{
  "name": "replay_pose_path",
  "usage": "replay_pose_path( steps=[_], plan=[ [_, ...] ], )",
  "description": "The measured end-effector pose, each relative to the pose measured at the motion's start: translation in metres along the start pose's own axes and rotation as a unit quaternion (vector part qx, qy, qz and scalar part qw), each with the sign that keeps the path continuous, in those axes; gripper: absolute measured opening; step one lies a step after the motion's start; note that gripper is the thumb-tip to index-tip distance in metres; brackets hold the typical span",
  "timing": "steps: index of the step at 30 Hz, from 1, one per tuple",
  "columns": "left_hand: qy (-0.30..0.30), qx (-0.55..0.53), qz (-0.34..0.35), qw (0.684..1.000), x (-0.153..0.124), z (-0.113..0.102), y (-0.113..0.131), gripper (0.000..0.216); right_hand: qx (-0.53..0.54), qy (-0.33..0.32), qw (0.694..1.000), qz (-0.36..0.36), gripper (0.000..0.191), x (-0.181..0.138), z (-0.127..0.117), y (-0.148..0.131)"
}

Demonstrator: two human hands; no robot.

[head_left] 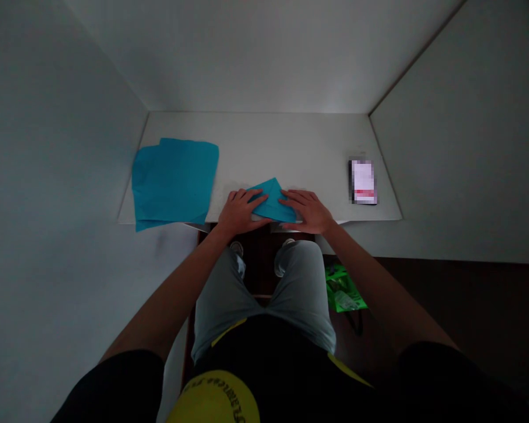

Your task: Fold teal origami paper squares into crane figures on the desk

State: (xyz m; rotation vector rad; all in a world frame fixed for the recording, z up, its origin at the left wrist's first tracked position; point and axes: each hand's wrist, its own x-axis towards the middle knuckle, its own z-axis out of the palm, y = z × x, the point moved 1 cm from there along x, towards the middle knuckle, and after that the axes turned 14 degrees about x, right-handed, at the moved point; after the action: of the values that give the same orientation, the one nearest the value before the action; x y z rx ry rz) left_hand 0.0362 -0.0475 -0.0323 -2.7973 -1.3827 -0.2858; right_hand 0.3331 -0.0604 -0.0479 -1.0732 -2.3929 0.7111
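Observation:
A small folded piece of blue paper (271, 197) lies at the front edge of the white table (286, 147). My left hand (240, 211) rests on its left side, fingers stretched flat and pressing down on the paper. My right hand (308, 210) lies flat on its right side, fingers pointing left onto the fold. Both hands press the paper against the table; neither is wrapped round anything.
A stack of blue paper sheets (174, 179) lies at the table's left end, overhanging the front edge. A phone (362, 182) lies at the right. White walls close in the table on three sides. A green bag (344, 291) sits on the dark floor by my right leg.

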Motion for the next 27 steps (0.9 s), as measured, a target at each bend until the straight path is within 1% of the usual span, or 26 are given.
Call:
replay_pose_path(
  steps=[3,7,9,12,14,16,19,21,27],
  plan=[
    [-0.002,0.0,-0.004,1.0,0.0,0.0,0.0,0.075,-0.001,0.0,1.0,0.003,0.078,0.001,-0.001,-0.001],
    [-0.007,-0.01,-0.016,1.0,0.001,0.0,-0.002,0.061,0.005,0.007,1.0,0.008,0.066,0.002,-0.002,-0.001],
    [-0.009,-0.013,-0.016,1.0,0.0,0.0,-0.002,0.062,0.006,0.003,1.0,0.005,0.069,0.002,-0.002,-0.001],
    [-0.013,-0.007,-0.012,1.0,-0.003,-0.001,-0.001,0.072,0.003,-0.009,1.0,0.0,0.083,0.002,-0.002,-0.001],
    [-0.011,-0.005,-0.014,1.0,-0.005,-0.001,-0.001,0.075,0.0,-0.007,1.0,0.001,0.089,0.002,-0.002,-0.001],
    [-0.006,-0.011,-0.022,1.0,-0.006,-0.001,-0.002,0.069,-0.001,0.001,1.0,0.0,0.086,0.002,-0.001,-0.001],
    [0.006,-0.034,-0.038,0.999,-0.004,-0.002,-0.004,0.058,0.003,0.019,1.0,-0.003,0.073,0.003,0.0,-0.001],
    [0.007,-0.052,-0.044,0.998,-0.002,-0.003,-0.007,0.053,0.008,0.027,1.0,-0.002,0.068,0.003,0.0,0.0],
    [-0.013,-0.109,-0.041,0.993,0.002,-0.004,-0.016,0.042,0.022,0.019,1.0,0.012,0.072,0.003,-0.003,0.001]
  ],
)
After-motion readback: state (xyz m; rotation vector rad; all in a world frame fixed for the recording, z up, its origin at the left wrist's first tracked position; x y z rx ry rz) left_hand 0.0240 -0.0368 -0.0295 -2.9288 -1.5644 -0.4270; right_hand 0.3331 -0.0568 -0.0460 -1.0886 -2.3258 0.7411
